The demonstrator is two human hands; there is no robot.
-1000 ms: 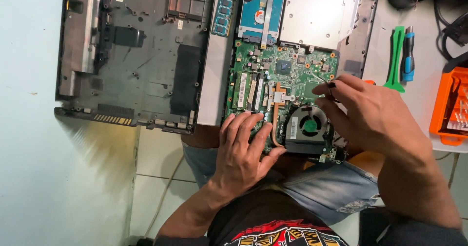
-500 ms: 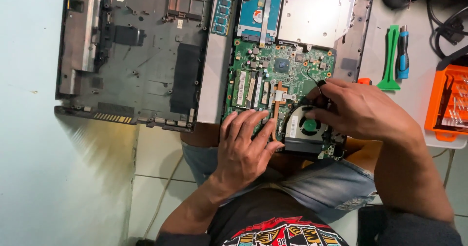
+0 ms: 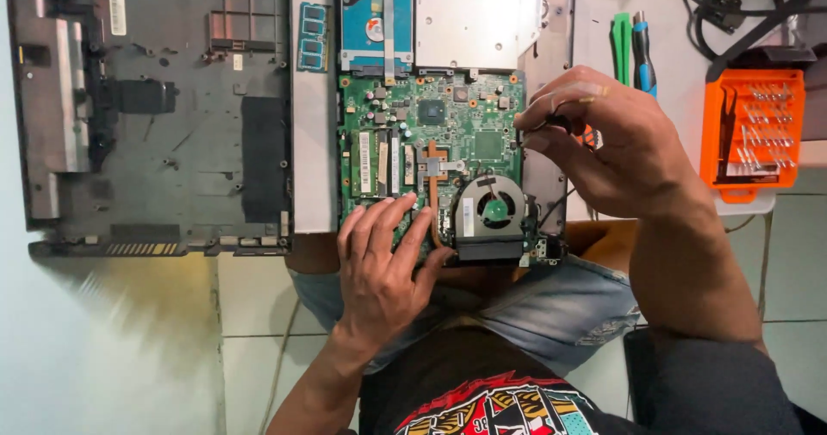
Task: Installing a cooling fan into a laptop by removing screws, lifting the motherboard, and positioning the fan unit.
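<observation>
- Worktable [image 3: 672, 125], pale top: carries all the parts below; its near edge runs just in front of the person's lap.
- Laptop bottom cover [image 3: 155, 108], dark grey plastic, inner side up: lies at the table's left end, its near edge overhanging the table edge.
- Laptop chassis [image 3: 312, 142], silver frame, opened: lies at the table's middle, just right of the bottom cover, reaching the near edge.
- Optical drive [image 3: 478, 17], flat silver metal: sits in the chassis at its far right corner.
- Motherboard [image 3: 465, 133], green: seated in the chassis, between the drives and the near edge.
- Hard drive [image 3: 366, 17], blue label: in the chassis at the far side, just left of the optical drive.
- Bit case [image 3: 754, 129], orange plastic, open, with rows of bits: toward the table's right end, at the near edge.
- Right hand [image 3: 616, 146]: hovers over the chassis's right edge; fingers curled, thumb and forefinger pinched on a small dark tool [image 3: 556, 123], most of it hidden by the hand.
- Left hand [image 3: 383, 267]: fingers spread flat, tips pressing the motherboard's near left part; grips nothing.
- Cooling fan [image 3: 491, 215], round, in a black housing: on the motherboard's near right corner, just right of the left fingertips.
- Green pry tool [image 3: 622, 47] and blue-handled screwdriver [image 3: 643, 52]: side by side, right of the chassis, toward the far edge.
- Memory module [image 3: 313, 37], green strip: lies on the chassis frame's far left part.
</observation>
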